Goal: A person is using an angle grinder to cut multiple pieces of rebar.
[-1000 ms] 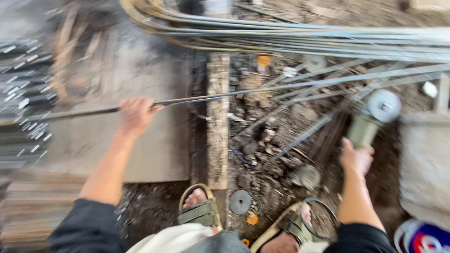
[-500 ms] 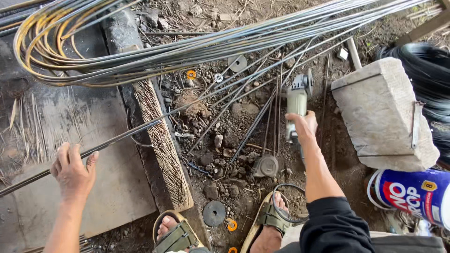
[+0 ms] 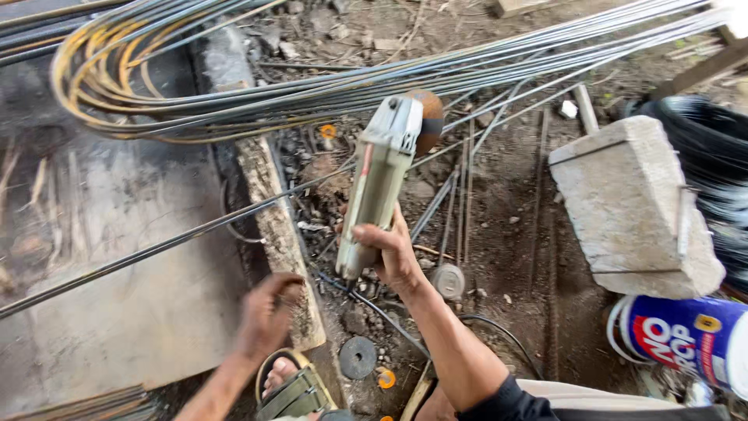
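your right hand [image 3: 393, 253] has a closed grip on the angle grinder [image 3: 382, 183]; your blurred left hand [image 3: 265, 316] rests on the wooden beam [image 3: 269, 222], grip unclear.

An outdoor construction yard: bent rebar bundles [image 3: 312, 101] (rusty), concrete block [image 3: 631, 203], dirt ground [image 3: 506, 257].

R hand [image 3: 393, 253] is gripping w/ fingers wrapped, forearm reaching far; L hand [image 3: 265, 316] is hanging low near-left, fingers curled, blurred.
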